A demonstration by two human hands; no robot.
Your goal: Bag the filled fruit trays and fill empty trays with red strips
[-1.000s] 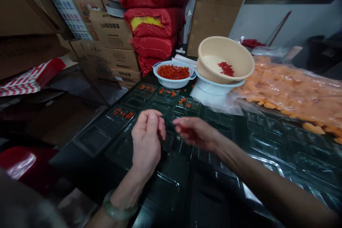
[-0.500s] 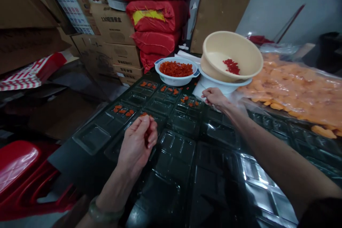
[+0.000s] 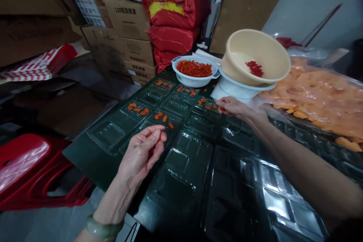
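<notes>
Currently only the far cells of the clear plastic tray hold orange-red pieces; the near cells are bare. Left hand is curled, fingertips together over the tray. Right hand is at a far cell, just below the white two-handled bowl of diced orange-red pieces — can't tell if either hand holds a piece.

Left hand raised, fingers loosely curled — right arm outstretched, fingers bent downward

Diced orange-red pieces lay in rows within compartments of a dark plastic tray; left hand curled just above them, right hand at the far compartments
</notes>
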